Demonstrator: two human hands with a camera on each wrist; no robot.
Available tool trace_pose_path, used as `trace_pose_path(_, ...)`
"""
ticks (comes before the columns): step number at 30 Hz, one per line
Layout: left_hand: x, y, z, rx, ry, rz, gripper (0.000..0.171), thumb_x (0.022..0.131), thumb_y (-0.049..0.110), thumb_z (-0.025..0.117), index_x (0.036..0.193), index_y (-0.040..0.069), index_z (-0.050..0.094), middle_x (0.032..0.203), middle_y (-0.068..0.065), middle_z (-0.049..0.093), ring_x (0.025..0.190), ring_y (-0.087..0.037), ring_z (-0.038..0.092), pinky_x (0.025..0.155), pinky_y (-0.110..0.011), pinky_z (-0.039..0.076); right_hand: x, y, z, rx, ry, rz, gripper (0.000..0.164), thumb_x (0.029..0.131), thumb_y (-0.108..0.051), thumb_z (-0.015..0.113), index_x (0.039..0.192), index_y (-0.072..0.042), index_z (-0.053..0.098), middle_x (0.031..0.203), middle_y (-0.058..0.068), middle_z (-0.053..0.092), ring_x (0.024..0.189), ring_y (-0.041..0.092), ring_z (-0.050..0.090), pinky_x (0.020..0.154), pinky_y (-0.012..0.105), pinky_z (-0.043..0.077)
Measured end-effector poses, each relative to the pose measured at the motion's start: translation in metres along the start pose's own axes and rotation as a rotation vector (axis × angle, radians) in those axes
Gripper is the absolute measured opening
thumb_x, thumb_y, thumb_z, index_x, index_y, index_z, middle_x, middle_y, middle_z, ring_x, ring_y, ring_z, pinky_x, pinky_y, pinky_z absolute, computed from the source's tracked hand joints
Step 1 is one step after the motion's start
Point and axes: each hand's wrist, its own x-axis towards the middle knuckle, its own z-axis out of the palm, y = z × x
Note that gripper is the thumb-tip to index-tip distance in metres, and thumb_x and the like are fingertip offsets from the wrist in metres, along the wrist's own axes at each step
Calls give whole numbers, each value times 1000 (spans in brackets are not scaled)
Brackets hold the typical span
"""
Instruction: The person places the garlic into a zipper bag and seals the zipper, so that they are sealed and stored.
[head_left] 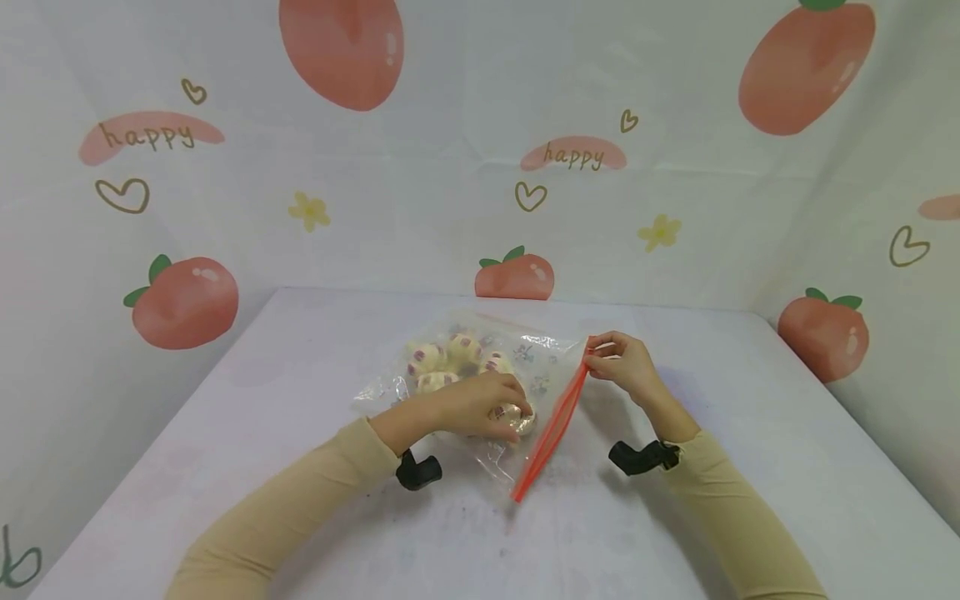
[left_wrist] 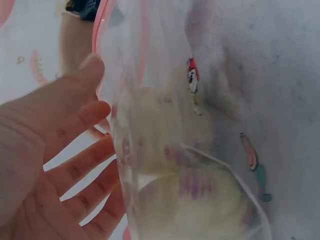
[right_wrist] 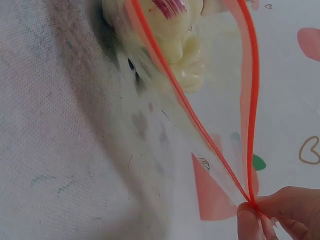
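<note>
A clear zip bag (head_left: pixel 555 354) with a red-orange zip strip (head_left: pixel 557 421) lies on the table, holding several rounded cream-coloured pieces with purple marks (head_left: pixel 462 346); their exact kind is unclear. The bag's mouth stands apart in the right wrist view. My right hand (head_left: pixel 624 364) pinches the far end of the zip strip between thumb and fingers. Over the near part of the bag lies my left hand (head_left: pixel 480 406), next to one cream piece (head_left: pixel 516 417). In the left wrist view its fingers (left_wrist: pixel 82 167) are spread and the tips touch the plastic.
The white table (head_left: pixel 337 533) carries faint stains. Behind it hangs a pale cloth (head_left: pixel 420 208) printed with fruit, hearts and flowers. A black wrist mount sits on the left wrist (head_left: pixel 418 472) and another black mount (head_left: pixel 641 457) on the right.
</note>
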Motion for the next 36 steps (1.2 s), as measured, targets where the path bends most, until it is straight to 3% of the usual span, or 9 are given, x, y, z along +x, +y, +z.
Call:
trace_pose_path(6,2,-4,0,12,3,16,23,85,21,67,105,9,69,102,-5,63,95,-17,58,86,-24,45,0,-3,1,12,0,-6,35,84,2,64,114,14,51,83,0,58,67,-1,60,65,19,55)
trace_pose_path(10,13,-5,-8,-33,-29,-49,24,90,23,62,108,9,67,107,-5,65,99,-19,60,88,-27,46,-1,-4,2,25,-6,-30,35,84,1,64,114,14,50,84,0,60,69,-1,61,67,20,55)
trace_pose_path(15,36,-12,-22,-85,-4,-140,31,92,26,60,117,8,62,119,-8,62,109,-26,59,94,-33,45,-3,-7,2,-1,-2,-35,37,85,0,64,117,8,47,84,1,59,70,0,61,67,20,55)
trace_pose_path(24,84,-28,-50,14,105,-210,30,94,23,56,120,8,58,118,-7,63,108,-22,61,93,-31,47,-5,-12,4,-23,3,-20,49,85,-2,63,124,4,35,88,7,59,69,2,60,66,20,54)
trace_pose_path(30,108,-37,-46,25,129,-234,31,96,23,54,123,9,57,118,-8,63,111,-23,60,94,-33,47,-5,-14,5,-36,5,15,54,86,-5,63,130,5,34,91,6,59,69,-1,60,67,21,55)
trace_pose_path(36,123,-39,-36,-20,136,-231,33,97,20,51,128,11,55,122,-9,62,112,-23,59,95,-34,47,-5,-14,5,-52,7,-7,47,87,-6,61,128,6,42,93,8,59,69,-2,61,68,22,55)
